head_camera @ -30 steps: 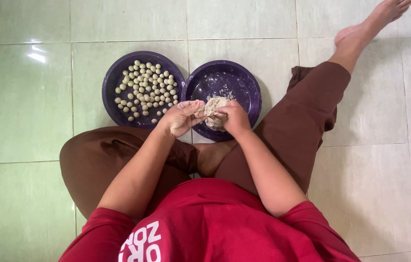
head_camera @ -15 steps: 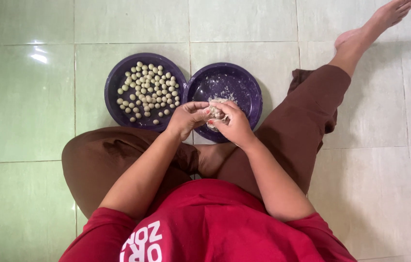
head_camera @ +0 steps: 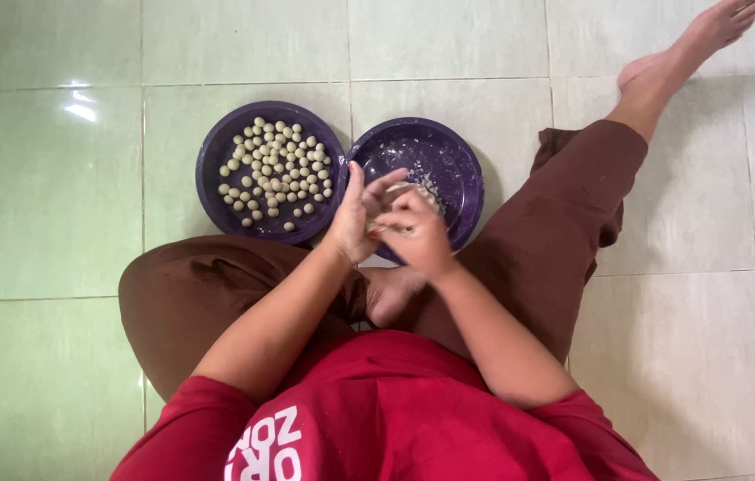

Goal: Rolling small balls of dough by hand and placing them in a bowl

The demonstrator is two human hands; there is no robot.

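Note:
My left hand (head_camera: 355, 216) and my right hand (head_camera: 415, 233) are pressed together above the near rim of the right purple bowl (head_camera: 448, 160). A pale dough lump (head_camera: 420, 194) shows just past my right fingers and is mostly hidden between the hands. My left fingers are stretched out flat and my right fingers curl around the dough. The right bowl's inside is dusted with white crumbs. Just left of my left hand, the left purple bowl (head_camera: 217, 174) holds several small round dough balls (head_camera: 275, 169).
I sit on a pale green tiled floor (head_camera: 39, 178) in brown trousers and a red shirt. My left knee (head_camera: 172, 294) is bent near the bowls, and my right leg (head_camera: 573, 205) stretches toward the far right, its foot bare.
My hands have drawn closer together over the right bowl. The dough lump was in plain view a second ago and is now mostly covered. My left fingers have straightened.

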